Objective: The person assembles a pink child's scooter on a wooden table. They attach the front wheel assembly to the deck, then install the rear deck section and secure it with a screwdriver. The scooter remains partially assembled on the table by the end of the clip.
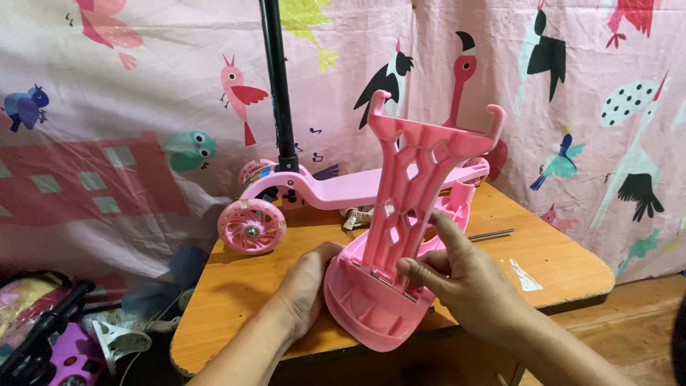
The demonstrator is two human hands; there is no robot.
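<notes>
Wooden table [236,300], bird-print curtain [143,86] behind — pink scooter [321,189] at 12 o'clock; left hand [307,282] and right hand [464,282] grasped pink seat part [396,236].

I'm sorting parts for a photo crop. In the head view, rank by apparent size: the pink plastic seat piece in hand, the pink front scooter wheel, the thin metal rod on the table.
1. Pink plastic seat piece, nearest the camera, which enlarges it.
2. Pink front scooter wheel.
3. Thin metal rod.
</notes>
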